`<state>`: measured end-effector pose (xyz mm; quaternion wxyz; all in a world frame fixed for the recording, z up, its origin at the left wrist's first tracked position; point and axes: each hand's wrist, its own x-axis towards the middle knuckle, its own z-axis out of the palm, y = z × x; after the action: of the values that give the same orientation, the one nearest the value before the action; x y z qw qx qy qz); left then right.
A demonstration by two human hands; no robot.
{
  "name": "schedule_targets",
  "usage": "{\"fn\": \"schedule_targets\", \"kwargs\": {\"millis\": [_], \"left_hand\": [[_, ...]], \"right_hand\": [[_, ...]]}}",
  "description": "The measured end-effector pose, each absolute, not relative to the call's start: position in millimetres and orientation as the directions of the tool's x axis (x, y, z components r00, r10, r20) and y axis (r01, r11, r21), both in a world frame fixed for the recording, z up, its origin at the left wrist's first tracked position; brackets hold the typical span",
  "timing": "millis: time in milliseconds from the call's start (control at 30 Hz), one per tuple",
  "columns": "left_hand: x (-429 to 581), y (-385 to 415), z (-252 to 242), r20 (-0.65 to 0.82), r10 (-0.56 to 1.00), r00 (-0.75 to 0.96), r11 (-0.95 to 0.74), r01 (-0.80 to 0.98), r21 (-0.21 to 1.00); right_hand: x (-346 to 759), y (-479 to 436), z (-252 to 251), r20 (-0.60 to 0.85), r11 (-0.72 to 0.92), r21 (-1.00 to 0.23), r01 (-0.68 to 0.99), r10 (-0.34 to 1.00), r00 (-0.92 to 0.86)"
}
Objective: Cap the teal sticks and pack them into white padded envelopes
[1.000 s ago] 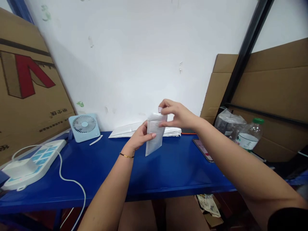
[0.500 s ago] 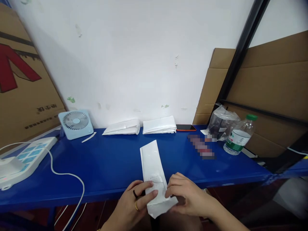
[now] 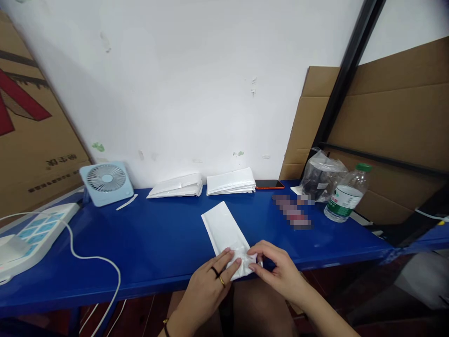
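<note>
A white padded envelope (image 3: 224, 228) lies slanted at the front edge of the blue table, its near end under both hands. My left hand (image 3: 213, 276), with a black ring and a gold ring, rests with fingers spread on the near part of the envelope. At the envelope's near right corner, my right hand (image 3: 273, 269) pinches its edge between thumb and fingers. Two stacks of similar white envelopes, a left one (image 3: 177, 186) and a right one (image 3: 231, 181), lie by the wall.
On the blue table (image 3: 157, 238) stand a light blue fan (image 3: 108, 182) and a power strip (image 3: 42, 238) with a white cable at left. At right are a phone (image 3: 269, 184), a plastic-wrapped container (image 3: 321, 178), a bottle (image 3: 345, 199) and a blurred item (image 3: 292, 213).
The envelope's near end, whose flap hung open over the table edge, is now folded up and flat. Both hands have moved slightly up and right with it.
</note>
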<state>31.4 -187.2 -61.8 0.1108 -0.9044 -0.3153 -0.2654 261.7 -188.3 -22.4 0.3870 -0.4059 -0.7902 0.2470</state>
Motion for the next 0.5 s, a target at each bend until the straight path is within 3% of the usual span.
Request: {"fn": "schedule_targets", "kwargs": {"millis": [167,367,500], "left_hand": [[35,-188,-57,0.501,0.556,0.663,-0.772,0.636,0.015],[39,-195,-45,0.454,0.682,0.573,-0.714,0.655,0.247],[46,-194,-40,0.467,0.728,0.502,-0.677,0.632,0.377]], "right_hand": [[279,-188,-32,0.359,0.544,-0.715,0.439,0.825,-0.437],[281,-184,-21,0.43,0.69,-0.572,0.442,0.712,-0.555],[272,-176,-10,0.349,0.649,-0.626,0.432,0.729,-0.589]]}}
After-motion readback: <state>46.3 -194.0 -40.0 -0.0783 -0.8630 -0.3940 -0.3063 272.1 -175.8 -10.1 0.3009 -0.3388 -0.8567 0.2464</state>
